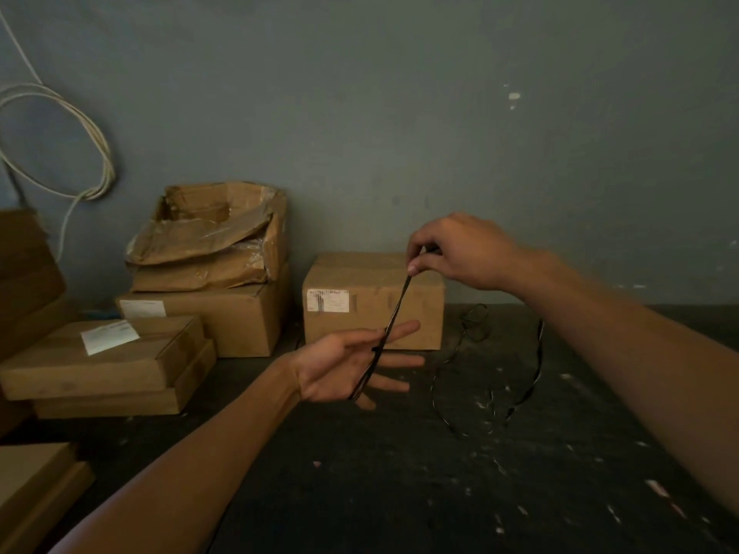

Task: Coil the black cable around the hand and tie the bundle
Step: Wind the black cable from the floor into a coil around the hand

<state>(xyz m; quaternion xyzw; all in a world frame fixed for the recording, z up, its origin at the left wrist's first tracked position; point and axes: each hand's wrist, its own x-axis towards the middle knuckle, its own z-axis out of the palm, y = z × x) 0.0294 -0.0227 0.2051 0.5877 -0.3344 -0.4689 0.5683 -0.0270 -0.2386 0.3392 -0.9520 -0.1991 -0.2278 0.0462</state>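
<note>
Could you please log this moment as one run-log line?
phase: coiling | left hand: open, cable looped across the palm | right hand: pinching cable taut above | slack: on floor | tie: not done

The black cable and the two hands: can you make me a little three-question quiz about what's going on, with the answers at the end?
1. True or false: the black cable runs stretched from the left hand up to the right hand.
2. Where is the loose rest of the cable? A) lying on the dark floor to the right of the hands B) inside the torn box C) hanging on the wall
3. Fill in: the right hand pinches the cable in front of a closed cardboard ____ with a white label.

Key: 1 true; 2 A; 3 box
</note>
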